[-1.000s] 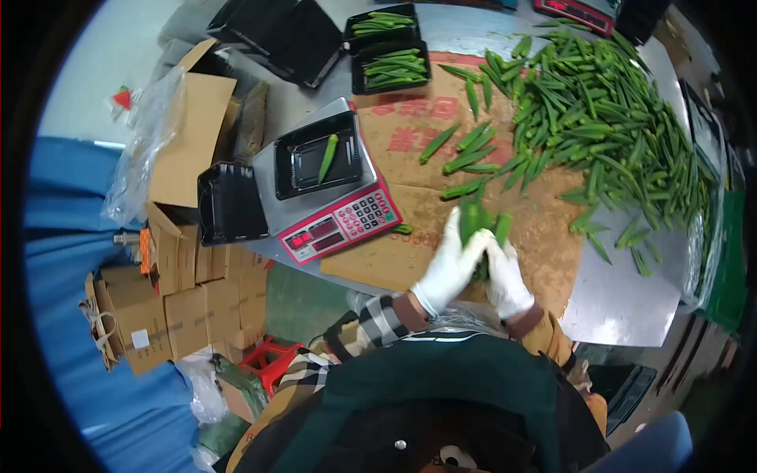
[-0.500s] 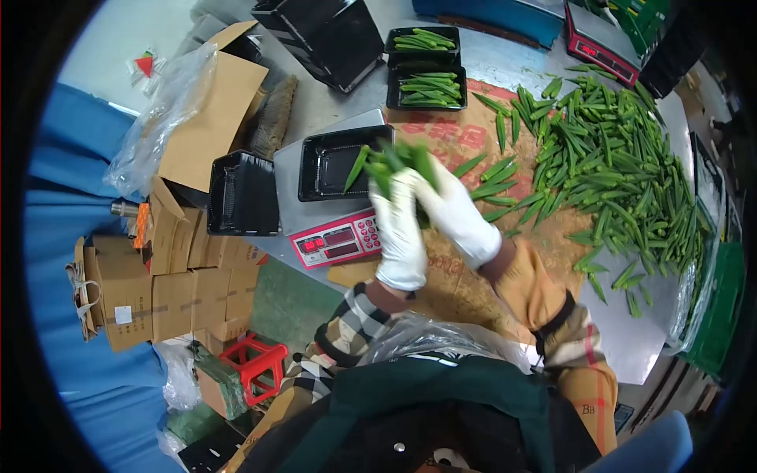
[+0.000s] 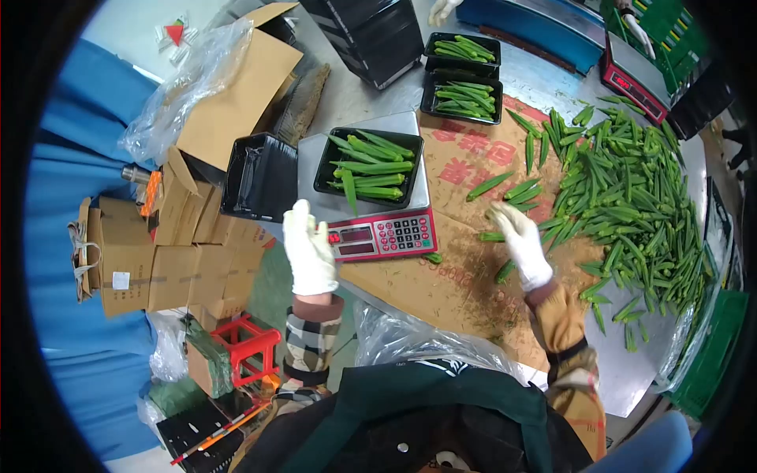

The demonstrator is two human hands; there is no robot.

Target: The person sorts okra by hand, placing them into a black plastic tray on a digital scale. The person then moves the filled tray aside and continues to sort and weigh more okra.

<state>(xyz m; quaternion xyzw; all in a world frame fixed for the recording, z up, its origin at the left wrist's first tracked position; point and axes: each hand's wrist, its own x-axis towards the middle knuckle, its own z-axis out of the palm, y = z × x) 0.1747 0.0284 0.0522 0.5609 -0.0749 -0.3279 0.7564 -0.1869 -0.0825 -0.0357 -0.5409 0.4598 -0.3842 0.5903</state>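
Observation:
A black plastic tray (image 3: 322,186) of green okra (image 3: 378,168) sits on the scale (image 3: 382,235), one pod poking over its front edge. My left hand (image 3: 311,254), in a white glove, is beside the scale's left front corner, fingers apart and holding nothing. Over the cardboard sheet (image 3: 441,296) is my right hand (image 3: 522,246), also gloved, with fingers reaching left and partly spread. A loose okra pod (image 3: 490,236) lies by its thumb; I see nothing gripped. The large okra pile (image 3: 631,205) is to its right.
Two filled okra trays (image 3: 464,98) stand behind the scale. An empty black tray (image 3: 260,177) is at its left, near a stack of black trays (image 3: 367,35). Another person's gloved hand (image 3: 444,9) shows at the top. A second scale (image 3: 631,83) stands far right.
The okra bunch from both hands is in the tray on the scale. My hands have separated, the left moving left and the right moving right. The view has shifted slightly.

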